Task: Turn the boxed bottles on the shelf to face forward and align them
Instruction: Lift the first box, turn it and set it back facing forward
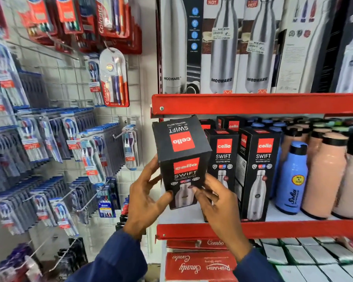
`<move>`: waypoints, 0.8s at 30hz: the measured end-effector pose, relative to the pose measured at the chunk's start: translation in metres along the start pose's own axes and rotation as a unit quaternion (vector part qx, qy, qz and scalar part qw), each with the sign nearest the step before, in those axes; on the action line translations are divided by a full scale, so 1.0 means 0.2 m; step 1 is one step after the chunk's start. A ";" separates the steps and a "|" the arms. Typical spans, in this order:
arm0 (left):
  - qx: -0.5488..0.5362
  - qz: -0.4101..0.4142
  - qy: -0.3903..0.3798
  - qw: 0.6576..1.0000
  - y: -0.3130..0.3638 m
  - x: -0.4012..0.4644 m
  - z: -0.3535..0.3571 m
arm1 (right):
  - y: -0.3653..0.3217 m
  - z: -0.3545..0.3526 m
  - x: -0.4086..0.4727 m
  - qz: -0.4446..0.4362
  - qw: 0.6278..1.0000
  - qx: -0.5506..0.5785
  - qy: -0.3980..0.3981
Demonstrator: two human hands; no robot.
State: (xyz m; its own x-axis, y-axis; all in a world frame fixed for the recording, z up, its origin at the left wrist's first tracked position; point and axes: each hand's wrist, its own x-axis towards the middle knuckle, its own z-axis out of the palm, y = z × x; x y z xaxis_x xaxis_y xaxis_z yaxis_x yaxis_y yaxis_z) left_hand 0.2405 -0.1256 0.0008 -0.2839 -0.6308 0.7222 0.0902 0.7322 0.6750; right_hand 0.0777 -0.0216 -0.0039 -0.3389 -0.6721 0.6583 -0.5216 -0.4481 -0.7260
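A black boxed bottle (181, 159) with red "cello" labels is held up in front of the left end of the red shelf (253, 228), tilted with its top toward me. My left hand (145, 200) grips its left side and lower front. My right hand (216, 206) holds its lower right corner. Two more black boxed bottles stand upright on the shelf, one (222, 159) just right of the held box and another (259, 171) beside it, both showing their fronts. Further black boxes (231, 124) stand behind them.
Blue (291, 178) and peach (324, 176) plastic bottles fill the shelf to the right. Tall silver-bottle boxes (222, 47) stand on the upper shelf. Red combo boxes (200, 265) lie on the shelf below. Toothbrush packs (49, 139) hang on a wire rack at left.
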 end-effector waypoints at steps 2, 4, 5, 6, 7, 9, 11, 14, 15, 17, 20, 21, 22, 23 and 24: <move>0.008 -0.005 0.008 1.000 -0.01 0.00 -0.01 | -0.01 0.01 0.00 -0.002 1.000 0.010 0.016; 0.027 -0.006 0.014 1.000 -0.03 -0.01 0.00 | 0.00 0.02 0.00 0.001 1.000 0.016 0.026; 0.035 -0.007 0.017 0.999 -0.03 -0.03 0.01 | 0.01 0.03 -0.01 0.003 0.999 0.016 0.030; 0.042 -0.010 0.019 0.999 -0.04 -0.04 0.02 | 0.03 0.04 -0.01 0.005 0.999 0.016 0.032; 0.048 -0.016 0.022 0.998 -0.05 -0.05 0.03 | 0.04 0.05 -0.02 0.009 0.999 0.012 0.034; 0.057 -0.027 0.016 0.998 -0.08 -0.08 0.05 | 0.08 0.06 -0.02 0.018 0.999 0.002 0.034; 0.065 -0.043 0.003 0.997 -0.13 -0.09 0.07 | 0.13 0.07 -0.01 0.029 0.999 -0.012 0.032; 0.066 -0.072 -0.002 0.995 -0.18 -0.09 0.11 | 0.19 0.09 0.02 0.045 0.998 -0.025 0.030; 0.068 -0.078 -0.001 0.995 -0.19 -0.09 0.12 | 0.21 0.10 0.03 0.051 0.998 -0.029 0.028; 0.069 -0.086 0.003 0.994 -0.21 -0.08 0.14 | 0.23 0.11 0.06 0.061 0.997 -0.039 0.026; 0.071 -0.102 0.001 0.992 -0.25 -0.05 0.16 | 0.28 0.13 0.09 0.071 0.996 -0.057 0.018; 0.075 -0.103 -0.001 0.992 -0.26 -0.04 0.16 | 0.29 0.13 0.10 0.073 0.995 -0.071 0.016; 0.079 -0.103 -0.003 0.992 -0.28 -0.03 0.16 | 0.32 0.14 0.11 0.074 0.994 -0.079 0.016; 0.083 -0.104 -0.005 0.991 -0.28 -0.02 0.16 | 0.33 0.14 0.12 0.077 0.993 -0.085 0.017; 0.088 -0.104 -0.007 0.991 -0.29 -0.01 0.16 | 0.35 0.15 0.13 0.080 0.993 -0.088 0.018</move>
State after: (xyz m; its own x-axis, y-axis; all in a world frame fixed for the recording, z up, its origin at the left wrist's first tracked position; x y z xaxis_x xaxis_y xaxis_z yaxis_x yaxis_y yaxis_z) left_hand 0.2047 -0.1588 -0.0455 -0.2930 -0.7704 0.5662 -0.1388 0.6202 0.7720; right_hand 0.0559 -0.0877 -0.0425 -0.4544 -0.7040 0.5457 -0.5859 -0.2252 -0.7785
